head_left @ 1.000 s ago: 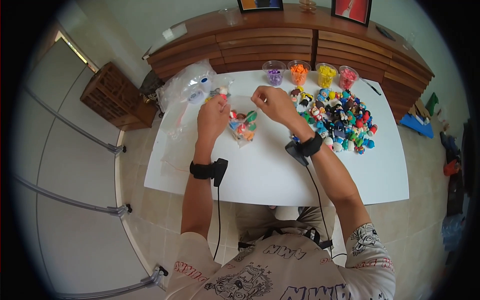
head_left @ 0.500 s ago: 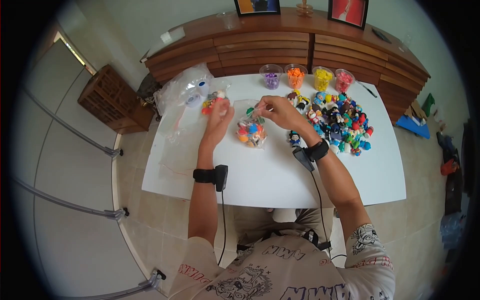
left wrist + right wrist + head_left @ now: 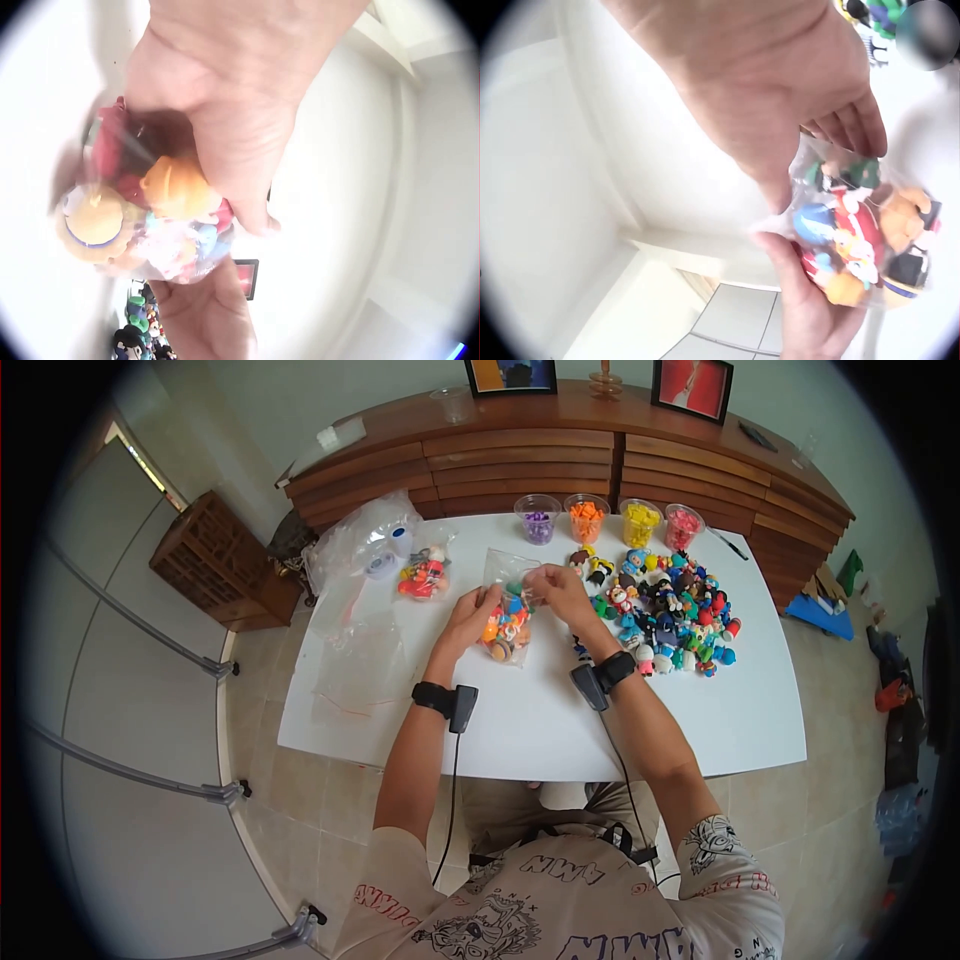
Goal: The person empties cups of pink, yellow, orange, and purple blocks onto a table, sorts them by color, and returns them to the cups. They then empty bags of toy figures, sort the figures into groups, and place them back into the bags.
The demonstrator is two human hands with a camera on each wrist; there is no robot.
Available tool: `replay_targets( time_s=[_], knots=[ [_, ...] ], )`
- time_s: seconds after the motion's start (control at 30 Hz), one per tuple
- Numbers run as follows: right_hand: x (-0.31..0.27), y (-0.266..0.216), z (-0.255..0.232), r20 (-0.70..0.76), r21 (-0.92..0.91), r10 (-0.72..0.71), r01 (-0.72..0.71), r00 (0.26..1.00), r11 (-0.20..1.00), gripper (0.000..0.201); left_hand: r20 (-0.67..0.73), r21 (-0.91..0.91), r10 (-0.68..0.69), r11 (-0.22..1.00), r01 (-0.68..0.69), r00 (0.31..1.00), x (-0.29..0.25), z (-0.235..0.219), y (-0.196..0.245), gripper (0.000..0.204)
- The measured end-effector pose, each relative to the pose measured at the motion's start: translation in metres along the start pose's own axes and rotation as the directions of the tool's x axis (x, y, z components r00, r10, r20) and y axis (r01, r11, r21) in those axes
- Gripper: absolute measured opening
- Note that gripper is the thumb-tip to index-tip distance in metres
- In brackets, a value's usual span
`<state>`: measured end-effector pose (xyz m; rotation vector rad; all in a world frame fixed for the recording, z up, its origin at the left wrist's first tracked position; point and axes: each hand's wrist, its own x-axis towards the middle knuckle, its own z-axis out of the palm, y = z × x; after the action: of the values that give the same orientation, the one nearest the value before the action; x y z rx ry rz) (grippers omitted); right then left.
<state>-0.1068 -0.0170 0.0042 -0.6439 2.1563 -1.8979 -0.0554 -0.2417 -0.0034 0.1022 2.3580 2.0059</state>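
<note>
A clear plastic bag (image 3: 508,638) packed with small toy figures stands upright between my two hands over the white table. My left hand (image 3: 470,622) grips one side of it, thumb along the near face in the left wrist view, where an orange figure (image 3: 178,187) shows through the film. At the bag's upper edge, my right hand (image 3: 562,594) holds the plastic between thumb and fingers. In the right wrist view, red, blue and green figures (image 3: 855,232) press against the film. A second filled bag (image 3: 426,576) lies behind my left hand.
Loose toy figures (image 3: 680,610) form a pile on the right. Along the back edge are several clear cups, including one with orange pieces (image 3: 587,520), and a pen (image 3: 728,544). Crumpled plastic bags (image 3: 360,540) and a flat clear bag (image 3: 365,660) lie on the left.
My left hand has come away from the second bag and moved right to the bag of figures. My right hand, at first empty above it, has taken hold of its top.
</note>
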Motion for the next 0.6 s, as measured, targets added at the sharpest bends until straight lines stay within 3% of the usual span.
replay_targets(
  time_s=[0.07, 0.1, 0.17, 0.3, 0.37, 0.4, 0.47, 0.6],
  knots=[
    [0.000, -0.001, -0.002, -0.061, 0.197, 0.091, -0.077, 0.994, 0.977, 0.034, 0.039, 0.079, -0.099, 0.992, 0.096, 0.994, -0.011, -0.002, 0.011, 0.054],
    [-0.001, 0.002, 0.000, -0.061, 0.199, 0.092, -0.079, 0.994, 0.977, 0.034, 0.039, 0.080, -0.102, 0.992, 0.098, 0.994, -0.015, -0.001, 0.014, 0.054],
    [-0.002, 0.001, 0.007, -0.065, 0.373, 0.042, -0.015, 0.997, 0.928, 0.031, 0.042, 0.003, -0.187, 0.982, 0.187, 0.982, -0.018, -0.001, 0.019, 0.055],
    [-0.014, -0.015, 0.018, -0.082, 0.303, 0.062, -0.034, 0.995, 0.952, 0.029, -0.029, -0.014, -0.215, 0.977, 0.215, 0.976, -0.020, 0.001, 0.024, 0.054],
    [-0.004, 0.001, 0.019, -0.089, 0.080, -0.072, 0.079, 0.993, 0.994, 0.029, 0.034, 0.009, -0.157, 0.988, 0.157, 0.987, -0.021, -0.005, 0.023, 0.050],
    [0.000, 0.006, 0.016, -0.086, 0.079, -0.074, 0.081, 0.994, 0.994, 0.029, 0.032, 0.007, -0.155, 0.988, 0.155, 0.987, -0.023, -0.006, 0.022, 0.050],
    [0.007, 0.011, 0.011, -0.045, 0.175, 0.003, 0.005, 0.999, 0.985, 0.027, 0.129, -0.014, -0.035, 0.999, 0.037, 0.991, -0.032, -0.006, 0.024, 0.046],
    [0.028, 0.016, 0.013, -0.075, 0.357, 0.152, -0.116, 0.986, 0.927, 0.024, 0.114, -0.073, -0.070, 0.994, 0.079, 0.991, -0.032, -0.002, 0.029, 0.044]
  ],
)
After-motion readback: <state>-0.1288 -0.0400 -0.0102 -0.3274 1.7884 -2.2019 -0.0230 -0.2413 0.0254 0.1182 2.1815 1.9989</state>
